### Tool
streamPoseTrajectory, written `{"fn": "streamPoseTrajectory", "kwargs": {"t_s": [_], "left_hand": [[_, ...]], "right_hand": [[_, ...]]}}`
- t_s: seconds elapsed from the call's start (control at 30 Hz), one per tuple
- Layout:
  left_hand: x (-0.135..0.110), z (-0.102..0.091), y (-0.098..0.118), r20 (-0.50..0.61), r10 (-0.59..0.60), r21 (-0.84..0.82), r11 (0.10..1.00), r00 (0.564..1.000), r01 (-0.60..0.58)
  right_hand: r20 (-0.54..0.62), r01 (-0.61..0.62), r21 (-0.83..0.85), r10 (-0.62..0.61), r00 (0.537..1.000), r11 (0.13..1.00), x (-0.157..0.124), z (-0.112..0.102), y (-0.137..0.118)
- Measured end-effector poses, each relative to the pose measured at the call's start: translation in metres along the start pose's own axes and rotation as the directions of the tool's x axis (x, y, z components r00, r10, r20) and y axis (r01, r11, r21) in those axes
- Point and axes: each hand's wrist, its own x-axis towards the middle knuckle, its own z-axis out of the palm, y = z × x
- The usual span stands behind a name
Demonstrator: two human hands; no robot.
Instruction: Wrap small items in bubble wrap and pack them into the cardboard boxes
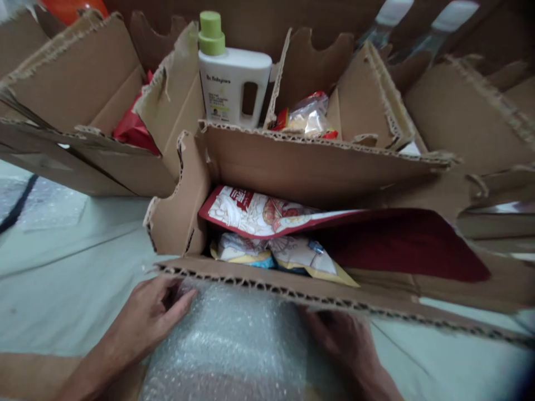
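Both my hands grip a bundle of bubble wrap (234, 340) at the bottom of the view. My left hand (148, 314) curls its fingers round the bundle's left side. My right hand (343, 340) holds the right side, its fingers partly hidden under the near flap of an open cardboard box (292, 167). Inside that box lies a red and white snack bag (267, 214) on top of smaller yellow and white packets (288, 253).
Behind it stand more open cardboard boxes. One holds a white detergent bottle with a green cap (229, 78), another a clear snack packet (307, 114), and the left one red packaging (134, 128). A pale grey floor (62, 267) shows on the left.
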Motion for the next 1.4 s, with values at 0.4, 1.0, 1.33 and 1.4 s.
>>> {"fn": "streamPoseTrajectory", "kwargs": {"t_s": [0.4,1.0,1.33,1.4], "left_hand": [[-0.018,-0.010,-0.006,-0.094,0.002,0.054,0.999,0.996,0.004],[-0.044,-0.012,-0.006,0.290,0.461,0.271,0.801,0.839,-0.534],[-0.120,-0.023,-0.009,0.496,0.477,0.272,0.709,0.726,-0.651],[-0.126,-0.021,-0.010,0.497,0.476,0.289,0.698,0.726,-0.655]], "right_hand": [[-0.271,-0.038,-0.220,-0.024,0.962,0.975,0.003,-0.015,-0.019],[0.133,0.272,-0.087,-0.260,0.956,0.958,-0.069,-0.025,-0.050],[0.254,0.355,-0.124,-0.316,0.914,0.927,-0.132,-0.019,-0.076],[0.189,0.378,-0.109,-0.355,0.916,0.919,-0.134,-0.017,-0.074]]}}
